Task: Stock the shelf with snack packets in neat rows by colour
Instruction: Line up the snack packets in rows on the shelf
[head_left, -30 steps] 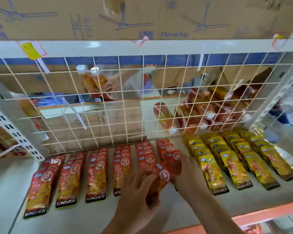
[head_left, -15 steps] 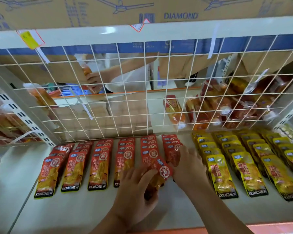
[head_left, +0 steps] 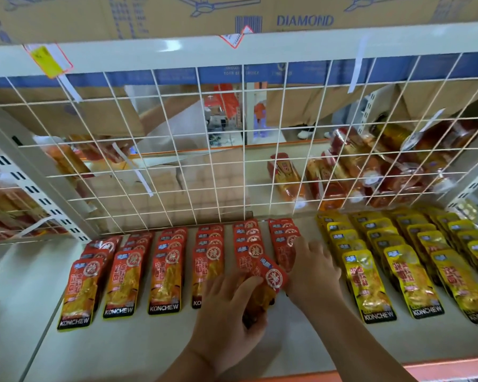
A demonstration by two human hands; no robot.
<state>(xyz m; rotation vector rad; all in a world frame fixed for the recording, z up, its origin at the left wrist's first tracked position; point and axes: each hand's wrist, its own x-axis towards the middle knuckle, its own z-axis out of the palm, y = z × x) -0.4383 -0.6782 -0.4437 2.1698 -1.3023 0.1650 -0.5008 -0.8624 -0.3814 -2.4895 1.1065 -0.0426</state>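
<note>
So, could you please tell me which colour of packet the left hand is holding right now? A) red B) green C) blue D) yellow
A: the left hand grips a red packet, tilted in front of the red rows; the yellow rows lie off to the right.

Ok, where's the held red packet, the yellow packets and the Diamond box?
Red packet [head_left: 273,278]: head view, its round logo.
Yellow packets [head_left: 366,282]: head view, front packet's middle.
Diamond box [head_left: 304,21]: head view, its printed name.
</note>
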